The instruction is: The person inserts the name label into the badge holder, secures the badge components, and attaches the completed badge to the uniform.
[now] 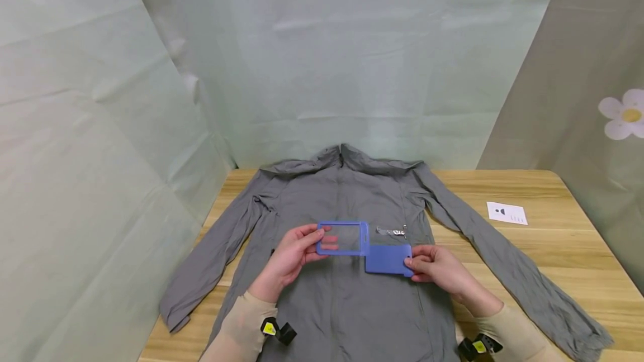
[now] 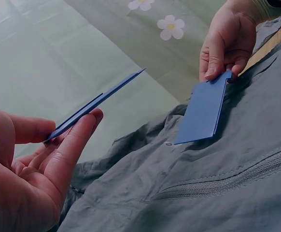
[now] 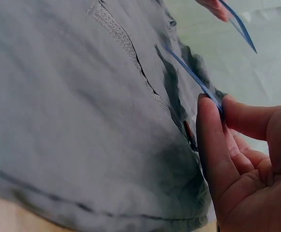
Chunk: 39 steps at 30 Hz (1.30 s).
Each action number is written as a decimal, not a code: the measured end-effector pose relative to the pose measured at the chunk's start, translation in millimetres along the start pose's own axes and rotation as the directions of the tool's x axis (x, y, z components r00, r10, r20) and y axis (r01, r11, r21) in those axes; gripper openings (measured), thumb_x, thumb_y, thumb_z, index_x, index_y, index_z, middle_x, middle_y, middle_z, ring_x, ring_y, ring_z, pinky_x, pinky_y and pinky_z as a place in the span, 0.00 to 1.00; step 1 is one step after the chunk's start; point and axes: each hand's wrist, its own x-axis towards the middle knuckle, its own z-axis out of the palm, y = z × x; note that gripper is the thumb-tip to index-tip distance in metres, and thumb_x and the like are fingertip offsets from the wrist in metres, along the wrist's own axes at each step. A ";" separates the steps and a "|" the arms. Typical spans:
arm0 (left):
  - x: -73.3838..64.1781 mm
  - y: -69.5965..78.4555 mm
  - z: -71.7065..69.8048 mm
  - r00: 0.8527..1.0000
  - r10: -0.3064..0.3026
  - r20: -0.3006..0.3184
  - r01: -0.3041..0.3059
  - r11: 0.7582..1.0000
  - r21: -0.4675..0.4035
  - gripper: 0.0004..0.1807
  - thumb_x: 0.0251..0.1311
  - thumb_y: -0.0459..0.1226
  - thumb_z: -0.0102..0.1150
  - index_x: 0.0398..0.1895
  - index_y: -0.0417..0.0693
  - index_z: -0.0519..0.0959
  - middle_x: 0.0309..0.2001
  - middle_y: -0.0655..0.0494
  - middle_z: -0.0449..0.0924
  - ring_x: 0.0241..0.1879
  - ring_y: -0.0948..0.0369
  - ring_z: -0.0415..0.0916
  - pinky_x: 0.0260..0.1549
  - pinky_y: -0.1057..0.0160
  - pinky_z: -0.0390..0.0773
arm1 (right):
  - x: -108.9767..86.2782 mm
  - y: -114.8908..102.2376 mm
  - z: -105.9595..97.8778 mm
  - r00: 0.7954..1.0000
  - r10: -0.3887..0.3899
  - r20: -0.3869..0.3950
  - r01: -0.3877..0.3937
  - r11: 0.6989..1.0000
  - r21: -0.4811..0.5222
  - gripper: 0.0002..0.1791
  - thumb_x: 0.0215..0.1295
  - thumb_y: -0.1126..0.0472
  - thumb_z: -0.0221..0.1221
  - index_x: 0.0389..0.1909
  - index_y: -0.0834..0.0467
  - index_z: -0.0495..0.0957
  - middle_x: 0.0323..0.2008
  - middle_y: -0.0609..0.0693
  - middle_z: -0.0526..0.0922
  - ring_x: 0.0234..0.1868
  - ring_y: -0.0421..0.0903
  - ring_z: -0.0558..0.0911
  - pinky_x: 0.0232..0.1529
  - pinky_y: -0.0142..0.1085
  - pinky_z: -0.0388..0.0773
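Note:
My left hand [image 1: 297,253] pinches the left end of a blue badge holder frame [image 1: 342,253] with a clear window, thumb on top and fingers visible through it. My right hand [image 1: 440,270] pinches the right end of a solid blue badge holder back panel [image 1: 387,260]. In the head view the two blue pieces overlap slightly at a corner; the left wrist view shows a gap between the tilted frame [image 2: 97,103] and the panel [image 2: 198,113]. Both are held over a grey jacket [image 1: 312,295]. A small strap clip [image 1: 392,232] with metal parts lies on the jacket's chest.
The zipped jacket lies spread on a wooden table [image 1: 568,256], sleeves out to both sides. A white card [image 1: 506,213] with a dark print lies beyond the right sleeve. Pale fabric walls [image 1: 352,60] stand behind and at the sides.

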 end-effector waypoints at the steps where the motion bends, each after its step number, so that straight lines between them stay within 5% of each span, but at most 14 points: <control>1: 0.1 -0.1 0.0 1.000 -0.001 0.000 0.001 1.000 0.000 0.28 0.82 0.36 0.55 0.70 0.18 0.66 0.50 0.44 0.90 0.46 0.56 0.91 0.48 0.58 0.89 | 0.0 0.0 -0.3 1.000 0.001 0.003 -0.001 1.000 -0.005 0.20 0.78 0.65 0.64 0.57 0.79 0.74 0.37 0.49 0.87 0.36 0.39 0.86 0.39 0.34 0.89; 12: 0.8 -1.8 0.2 1.000 -0.001 -0.002 0.002 1.000 0.002 0.20 0.82 0.36 0.56 0.66 0.28 0.76 0.49 0.46 0.90 0.47 0.56 0.91 0.47 0.58 0.89 | 1.9 0.6 0.8 1.000 0.016 -0.019 -0.016 0.999 -0.029 0.21 0.76 0.65 0.65 0.57 0.79 0.75 0.37 0.50 0.87 0.36 0.40 0.86 0.39 0.34 0.89; 22: 0.7 -1.1 2.2 1.000 -0.009 -0.003 0.009 1.000 0.007 0.24 0.82 0.37 0.56 0.68 0.23 0.72 0.50 0.43 0.90 0.47 0.56 0.91 0.48 0.58 0.89 | 0.4 0.0 0.3 0.999 0.030 -0.039 -0.033 0.997 -0.066 0.23 0.76 0.66 0.65 0.59 0.82 0.74 0.38 0.55 0.89 0.33 0.41 0.86 0.37 0.34 0.89; 29: 1.1 -3.5 1.8 1.000 -0.006 0.006 0.006 1.000 0.010 0.28 0.82 0.38 0.56 0.70 0.20 0.67 0.50 0.45 0.90 0.47 0.56 0.90 0.50 0.57 0.88 | -5.8 -10.2 -2.1 0.996 0.028 -0.086 -0.045 0.980 -0.196 0.28 0.73 0.63 0.68 0.62 0.82 0.75 0.43 0.63 0.90 0.37 0.50 0.90 0.40 0.40 0.90; 39: 0.3 -2.1 3.1 1.000 -0.004 0.013 0.004 1.000 0.005 0.29 0.82 0.37 0.56 0.71 0.19 0.67 0.50 0.45 0.90 0.47 0.57 0.90 0.47 0.60 0.89 | -10.5 -11.3 -10.7 0.989 -0.003 -0.146 -0.034 0.968 -0.250 0.25 0.73 0.64 0.68 0.60 0.79 0.78 0.42 0.63 0.90 0.36 0.52 0.90 0.38 0.41 0.90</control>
